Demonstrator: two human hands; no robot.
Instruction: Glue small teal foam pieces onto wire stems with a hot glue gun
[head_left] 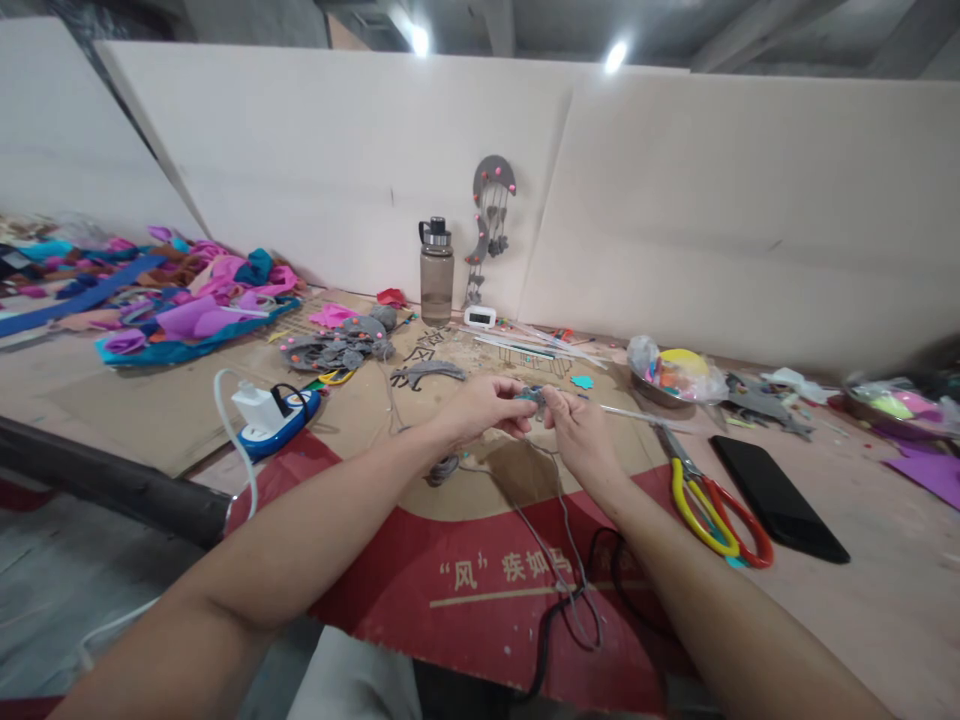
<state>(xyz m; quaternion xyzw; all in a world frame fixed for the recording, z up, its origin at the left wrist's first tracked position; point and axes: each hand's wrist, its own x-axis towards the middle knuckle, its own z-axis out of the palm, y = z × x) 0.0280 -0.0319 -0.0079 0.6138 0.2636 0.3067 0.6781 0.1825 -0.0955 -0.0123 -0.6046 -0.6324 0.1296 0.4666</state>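
My left hand (486, 408) and my right hand (576, 425) meet over the middle of the cardboard, fingertips closed on a small grey felt piece (532, 396) with a bit of teal on it. The fingers cover much of its shape. Grey cord (564, 500) hangs below the hands and loops down over the red printed part of the cardboard (465, 530). Beneath my left wrist lies a small grey bundle (441, 470), partly hidden. Just beyond the hands rest a curved grey felt strip (427, 375) and a teal felt cutout (582, 382).
Scissors (705, 500) and a black phone (780, 498) lie to the right, near a bowl (660, 390). A bottle (436, 275) stands at the back beside a hanging grey felt mobile (493, 180). Leftward are a blue power strip (283, 428), grey felt pieces (337, 345) and colourful scraps (202, 315).
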